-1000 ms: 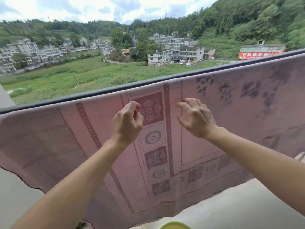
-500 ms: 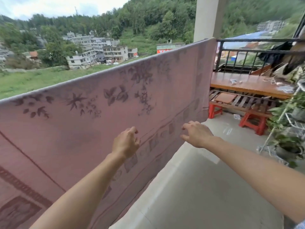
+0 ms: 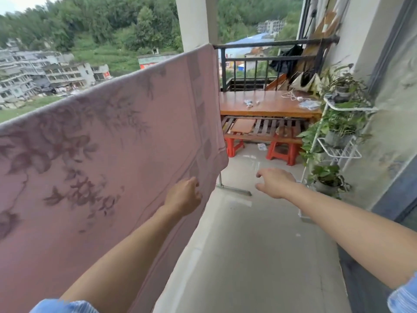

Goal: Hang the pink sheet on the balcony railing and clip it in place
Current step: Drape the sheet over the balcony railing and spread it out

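The pink sheet (image 3: 117, 141) with a dark floral print hangs over the balcony railing, which it covers along the left; the bare dark railing (image 3: 266, 44) shows only at the far end. My left hand (image 3: 184, 196) is loosely curled against the sheet's lower right part, with nothing visibly gripped. My right hand (image 3: 274, 181) hovers over the floor, fingers apart and empty, well to the right of the sheet. No clips are visible on the sheet's top edge.
A wooden table (image 3: 268, 105) with small items stands at the balcony's end, two red stools (image 3: 282, 152) beneath it. A white plant rack (image 3: 338, 145) with potted plants lines the right wall. A white pillar (image 3: 196, 21) rises behind the sheet's end. Pale floor (image 3: 259, 245) runs ahead.
The view has swung right along the railing, from the sheet's patterned middle to its far end. Both hands came off the upper part of the sheet and dropped lower.
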`<move>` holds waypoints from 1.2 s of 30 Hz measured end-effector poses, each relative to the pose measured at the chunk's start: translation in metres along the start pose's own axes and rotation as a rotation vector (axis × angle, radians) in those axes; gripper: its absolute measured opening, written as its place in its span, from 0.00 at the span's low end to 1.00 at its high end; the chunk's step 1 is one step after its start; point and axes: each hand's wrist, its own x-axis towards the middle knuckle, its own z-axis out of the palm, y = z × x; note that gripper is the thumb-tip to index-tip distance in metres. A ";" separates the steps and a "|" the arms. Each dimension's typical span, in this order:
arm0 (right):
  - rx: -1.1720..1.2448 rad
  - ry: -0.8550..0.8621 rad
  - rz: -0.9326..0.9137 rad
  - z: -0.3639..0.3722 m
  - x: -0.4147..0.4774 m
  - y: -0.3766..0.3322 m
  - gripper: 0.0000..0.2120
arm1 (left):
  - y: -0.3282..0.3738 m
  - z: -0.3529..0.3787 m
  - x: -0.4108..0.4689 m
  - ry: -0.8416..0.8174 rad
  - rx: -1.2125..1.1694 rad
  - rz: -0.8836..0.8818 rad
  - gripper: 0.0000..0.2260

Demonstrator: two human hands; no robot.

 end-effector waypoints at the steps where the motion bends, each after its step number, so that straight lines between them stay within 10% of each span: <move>1: 0.014 0.003 0.026 -0.002 0.016 0.006 0.21 | 0.004 0.001 0.022 -0.021 0.015 0.031 0.15; 18: 0.093 -0.008 0.275 -0.015 0.301 0.226 0.22 | 0.147 0.108 0.407 -0.170 0.048 0.277 0.14; 36: 0.061 -0.051 0.070 -0.065 0.649 0.332 0.20 | 0.197 0.171 0.752 -0.203 -0.012 0.176 0.13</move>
